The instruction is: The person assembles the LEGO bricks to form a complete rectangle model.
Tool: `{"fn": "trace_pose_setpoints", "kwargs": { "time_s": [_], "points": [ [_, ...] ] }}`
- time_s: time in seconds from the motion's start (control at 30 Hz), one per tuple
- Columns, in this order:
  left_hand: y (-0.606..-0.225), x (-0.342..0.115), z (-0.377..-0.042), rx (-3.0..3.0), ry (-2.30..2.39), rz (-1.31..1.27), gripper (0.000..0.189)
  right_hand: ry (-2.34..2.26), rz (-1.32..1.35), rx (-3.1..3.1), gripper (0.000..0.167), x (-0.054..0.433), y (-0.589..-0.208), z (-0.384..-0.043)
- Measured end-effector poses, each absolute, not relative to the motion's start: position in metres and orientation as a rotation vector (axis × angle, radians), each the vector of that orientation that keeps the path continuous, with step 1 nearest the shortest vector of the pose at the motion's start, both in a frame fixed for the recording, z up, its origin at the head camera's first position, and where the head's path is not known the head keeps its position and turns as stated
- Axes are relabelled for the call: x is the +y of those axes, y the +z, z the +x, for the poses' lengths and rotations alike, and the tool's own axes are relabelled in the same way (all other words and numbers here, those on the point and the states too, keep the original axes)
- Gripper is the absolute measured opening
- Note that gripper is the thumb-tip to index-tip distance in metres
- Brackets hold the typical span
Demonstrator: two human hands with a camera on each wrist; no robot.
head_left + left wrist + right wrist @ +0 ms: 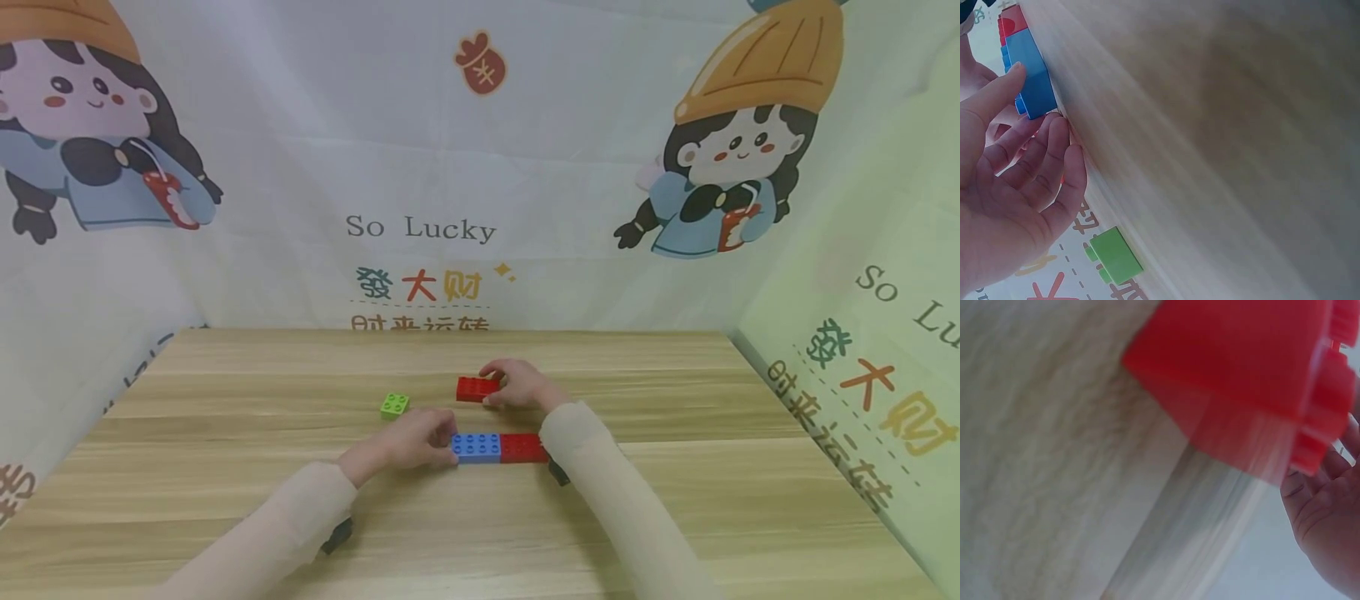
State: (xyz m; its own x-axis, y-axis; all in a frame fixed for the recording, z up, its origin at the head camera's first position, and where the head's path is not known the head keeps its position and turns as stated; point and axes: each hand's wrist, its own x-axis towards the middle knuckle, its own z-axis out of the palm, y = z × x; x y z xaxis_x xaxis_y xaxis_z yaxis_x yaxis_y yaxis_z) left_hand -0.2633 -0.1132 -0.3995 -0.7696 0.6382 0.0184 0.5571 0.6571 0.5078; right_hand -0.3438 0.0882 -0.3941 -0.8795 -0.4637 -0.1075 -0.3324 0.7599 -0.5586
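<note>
A blue toy brick (477,455) and a red toy brick (521,450) lie end to end in a row on the wooden table. My left hand (422,437) pinches the blue brick's left end; in the left wrist view its thumb presses against the blue brick's side (1030,78). Farther back, my right hand (521,386) holds the right end of another red brick (472,389) between thumb and fingers. The row's red brick (1235,350) looms large in the right wrist view, with my right hand (1332,519) partly showing beyond it. My right sleeve hides the row's right end.
A small light-green brick (394,406) sits on the table (300,375) behind my left hand. Printed cloth (420,167) hangs along the table's back and sides. Dark wrist devices show under both sleeves.
</note>
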Motion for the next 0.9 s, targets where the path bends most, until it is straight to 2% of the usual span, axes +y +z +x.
{"fn": "trace_pose_setpoints", "kwargs": {
  "time_s": [0.4, 0.9],
  "points": [
    [-0.4, -0.113, -0.264, 2.711, 0.759, 0.99, 0.023, -0.845, -0.676, 2.74, 0.034, 0.098, -0.388, -0.34],
    [-0.399, -0.112, -0.262, 2.706, 0.773, 0.993, 0.023, -0.85, -0.845, 2.73, 0.036, 0.118, -0.381, -0.33]
  ]
}}
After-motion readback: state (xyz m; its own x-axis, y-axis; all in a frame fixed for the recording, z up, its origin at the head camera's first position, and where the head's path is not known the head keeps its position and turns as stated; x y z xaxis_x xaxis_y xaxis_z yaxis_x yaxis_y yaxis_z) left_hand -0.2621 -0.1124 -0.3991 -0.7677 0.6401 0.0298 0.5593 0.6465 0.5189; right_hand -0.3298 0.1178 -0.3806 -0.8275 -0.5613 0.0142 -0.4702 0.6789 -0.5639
